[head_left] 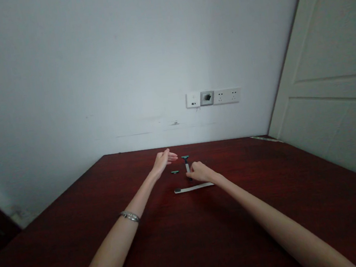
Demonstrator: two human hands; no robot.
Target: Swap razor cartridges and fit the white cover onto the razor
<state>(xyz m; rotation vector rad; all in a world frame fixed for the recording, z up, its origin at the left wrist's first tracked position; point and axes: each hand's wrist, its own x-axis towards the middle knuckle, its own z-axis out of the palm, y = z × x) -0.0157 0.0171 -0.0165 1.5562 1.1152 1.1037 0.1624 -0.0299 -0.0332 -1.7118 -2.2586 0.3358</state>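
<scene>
My right hand (200, 171) is closed round the lower handle of a razor (187, 166), whose green-edged head points away from me. To the left of the razor, my left hand (164, 159) is held with its fingers stretched out and holds nothing. A loose razor head (174, 172) lies on the table between and just below the two hands. Nearer to me lies a toothbrush (193, 188) with a white handle and dark bristles at its left end. Its right end is hidden by my right wrist.
The dark red table (192, 245) meets a white wall (129, 61) at its far edge. Sockets (226, 96) are set in that wall. A pale panelled door (335, 82) stands on the right, and a thin strip (265, 138) lies at the back right corner.
</scene>
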